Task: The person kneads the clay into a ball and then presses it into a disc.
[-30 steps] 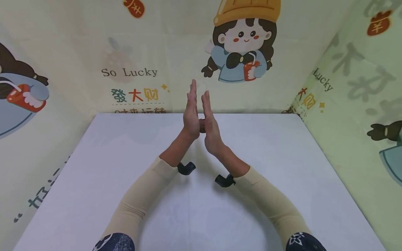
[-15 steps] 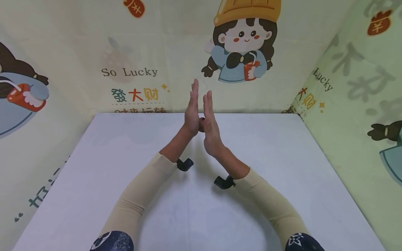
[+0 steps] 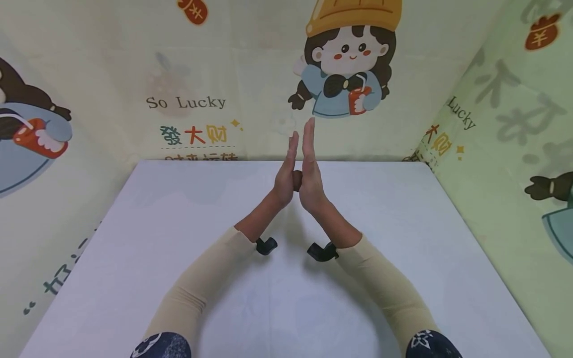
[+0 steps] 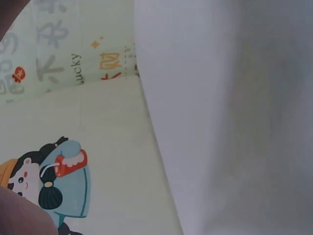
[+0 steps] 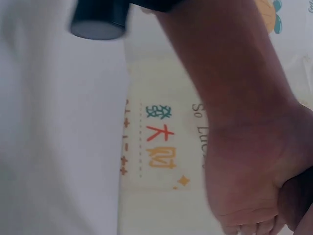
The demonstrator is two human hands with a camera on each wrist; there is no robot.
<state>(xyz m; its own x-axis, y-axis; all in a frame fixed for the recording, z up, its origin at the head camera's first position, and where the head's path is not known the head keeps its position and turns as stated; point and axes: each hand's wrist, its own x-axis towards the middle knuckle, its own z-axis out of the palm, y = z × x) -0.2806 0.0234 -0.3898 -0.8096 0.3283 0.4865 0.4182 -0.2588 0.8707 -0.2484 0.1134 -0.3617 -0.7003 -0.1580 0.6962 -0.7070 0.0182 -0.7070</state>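
Both palms face each other above the white table [image 3: 215, 278], fingers straight and pointing up and away. Pressed between them is a small dark brown ball [image 3: 297, 181], partly hidden by the palms; what it is made of I cannot tell. My left hand [image 3: 285, 179] lies on the ball's left side, and my right hand [image 3: 311, 181] lies on its right, with fingertips reaching higher. In the right wrist view, the left hand [image 5: 249, 161] shows its palm side against the ball [image 5: 295, 200]. Only blurred bits of skin [image 4: 24, 215] enter the left wrist view.
Black wrist cameras stick out below each wrist, the left camera [image 3: 266, 246] and the right camera [image 3: 322, 252]. Behind the table's far edge stands a pale printed backdrop [image 3: 259, 74] with cartoon figures and lettering, which also runs along both sides.
The palms have slid along each other: the left hand has drawn back while the right has moved forward, its fingertips now higher. Hands and ball have shifted slightly to the right.
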